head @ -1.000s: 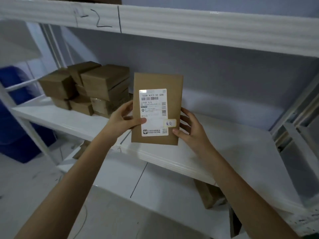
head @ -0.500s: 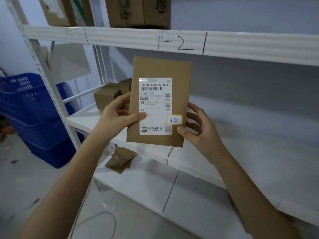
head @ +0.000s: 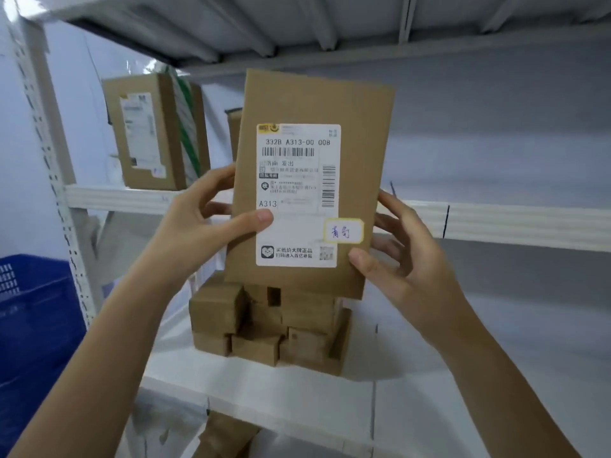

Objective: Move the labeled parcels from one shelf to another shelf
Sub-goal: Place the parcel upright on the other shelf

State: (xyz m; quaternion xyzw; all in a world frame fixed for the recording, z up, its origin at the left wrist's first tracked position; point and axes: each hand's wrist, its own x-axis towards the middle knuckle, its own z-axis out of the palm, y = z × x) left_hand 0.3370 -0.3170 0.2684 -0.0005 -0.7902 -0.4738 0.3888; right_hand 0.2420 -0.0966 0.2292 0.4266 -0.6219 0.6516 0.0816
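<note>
Cardboard parcel (head: 310, 183) stands upright, pinched at both edges between left hand (head: 195, 226) and right hand (head: 406, 259) fingers (head: 390, 206)

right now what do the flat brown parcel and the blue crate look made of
Flat brown parcel held in both hands: matte kraft cardboard by its dull tan face, with a smooth white paper label. Blue crate: probably moulded plastic, given its even colour and slotted wall.

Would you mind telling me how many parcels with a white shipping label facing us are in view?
2. One is the flat parcel held upright between the left hand and right hand; the other is the box on the upper shelf, left. More may be hidden behind them.
</note>
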